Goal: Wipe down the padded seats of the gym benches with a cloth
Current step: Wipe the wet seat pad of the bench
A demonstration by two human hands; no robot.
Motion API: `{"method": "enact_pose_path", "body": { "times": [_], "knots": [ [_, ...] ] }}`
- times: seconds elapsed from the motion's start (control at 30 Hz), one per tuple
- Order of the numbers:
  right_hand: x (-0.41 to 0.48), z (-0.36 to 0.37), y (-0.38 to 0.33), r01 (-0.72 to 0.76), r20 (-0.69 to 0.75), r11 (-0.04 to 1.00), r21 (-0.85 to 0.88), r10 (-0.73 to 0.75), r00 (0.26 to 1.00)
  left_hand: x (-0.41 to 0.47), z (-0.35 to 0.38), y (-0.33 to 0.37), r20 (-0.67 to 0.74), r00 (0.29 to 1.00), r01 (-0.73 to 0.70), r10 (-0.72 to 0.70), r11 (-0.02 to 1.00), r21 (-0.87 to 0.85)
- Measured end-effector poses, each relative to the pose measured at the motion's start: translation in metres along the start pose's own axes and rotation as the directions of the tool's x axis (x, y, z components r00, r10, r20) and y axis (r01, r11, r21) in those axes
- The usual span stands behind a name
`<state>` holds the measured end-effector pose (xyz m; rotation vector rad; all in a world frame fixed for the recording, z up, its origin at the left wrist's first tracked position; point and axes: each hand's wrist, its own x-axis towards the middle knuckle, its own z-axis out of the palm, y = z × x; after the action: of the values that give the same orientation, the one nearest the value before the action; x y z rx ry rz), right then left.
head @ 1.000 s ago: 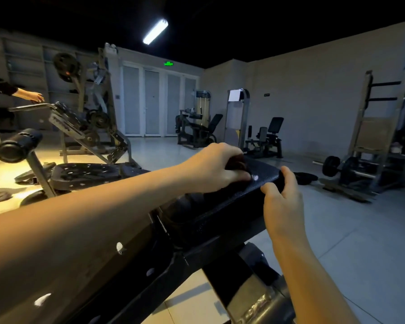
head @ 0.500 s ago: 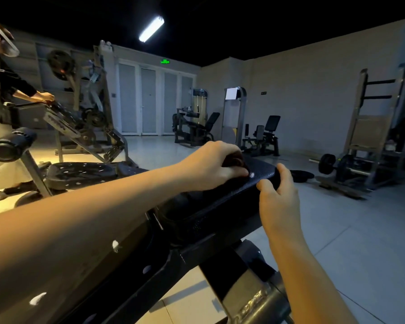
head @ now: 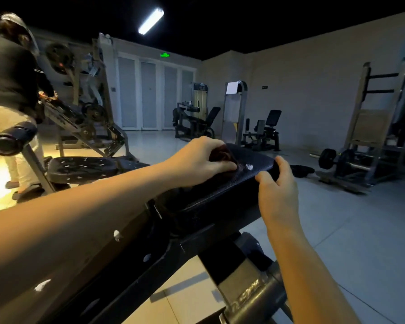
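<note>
Nearest the viewer, the steel frame [head: 243,293] of the bench carries the black padded seat [head: 215,197], which rises away toward its far end.

**Step in hand.** Wiping of this seat is under way at its far end.
- The left hand [head: 197,160] has its fingers curled around a bunched dark cloth [head: 223,154] and presses it onto the top face of the seat, near the far edge.
- The right hand [head: 278,185] grasps the far right corner of the seat, thumb on top and fingers wrapped over the edge, and appears to steady the pad.
- A small white mark [head: 249,167] lies on the seat just beside the cloth, between the two hands.

**Next move.** In my judgement, the cloth must pass rightward across the white mark with firm downward pressure. The near part of the seat probably needs wiping next, and the right hand must clear the corner before that corner can be wiped.

Farther off at the left stands a second perforated seat [head: 80,167], and beyond it another person [head: 7,85] is at a plate-loaded machine.

**Change from the earlier frames.** Both hands keep practically the same grip and place on the seat, and the white mark remains unwiped. The other person has moved nearer and now fills more of the left edge.
</note>
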<state>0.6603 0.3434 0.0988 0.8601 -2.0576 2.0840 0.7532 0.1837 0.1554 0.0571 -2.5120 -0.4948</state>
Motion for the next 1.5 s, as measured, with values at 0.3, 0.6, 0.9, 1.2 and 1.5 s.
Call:
{"method": "enact_pose_path", "body": {
  "times": [0.3,0.6,0.9,1.2,1.5],
  "knots": [
    [-0.004,0.001,-0.003,0.018,-0.007,1.000,-0.006,-0.018,1.000,0.017,-0.011,-0.033,-0.132,0.967,0.228,-0.217,0.970,0.080],
    [-0.003,0.000,-0.003,0.010,-0.007,1.000,0.001,-0.010,1.000,0.015,-0.021,-0.048,-0.118,0.973,0.216,-0.198,0.962,0.167],
    [0.000,0.000,0.000,-0.028,-0.006,0.998,0.056,0.028,1.000,0.014,0.013,0.018,0.031,0.998,-0.053,0.055,0.996,-0.078],
    [-0.005,0.003,0.001,-0.061,-0.027,0.997,0.055,0.063,0.998,0.068,-0.002,-0.055,-0.178,0.937,0.314,-0.299,0.947,0.065],
    [0.003,-0.003,0.006,-0.085,0.007,0.993,0.086,0.084,0.996,0.049,0.006,-0.004,0.059,0.998,-0.004,0.002,1.000,0.031]
  ]
}}
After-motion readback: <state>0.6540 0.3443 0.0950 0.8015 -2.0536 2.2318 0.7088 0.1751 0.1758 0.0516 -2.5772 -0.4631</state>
